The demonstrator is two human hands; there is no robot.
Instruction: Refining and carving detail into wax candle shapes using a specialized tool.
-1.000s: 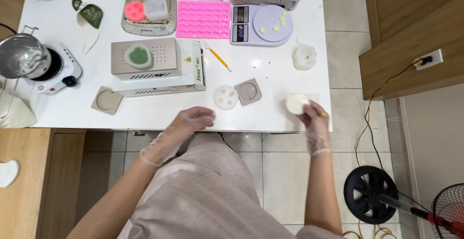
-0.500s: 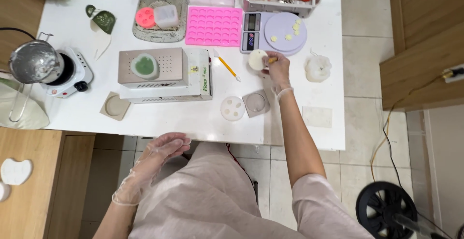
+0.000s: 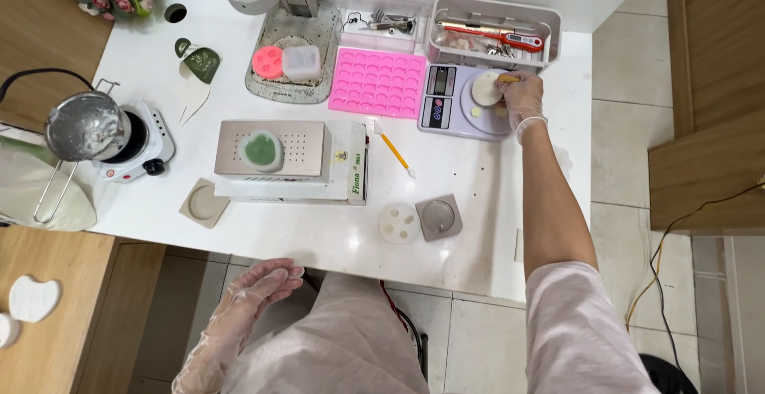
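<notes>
White disc (image 3: 484,88) on the scale's pan (image 3: 466,115) at the table's far side needs a flat, central, gently eased seat from the gloved right hand (image 3: 522,98), fingers curled on its edge, while the left hand (image 3: 259,286), fingers loosely together, idles near the lap.

Home craft bench: silicone mould (image 3: 377,82), scale (image 3: 466,101), hotplate (image 3: 135,142).

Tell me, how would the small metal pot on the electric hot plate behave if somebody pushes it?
The metal pot probably tips easily: its long wire handle overhangs the small hot plate. The pale contents likely add weight and could spill.
</notes>
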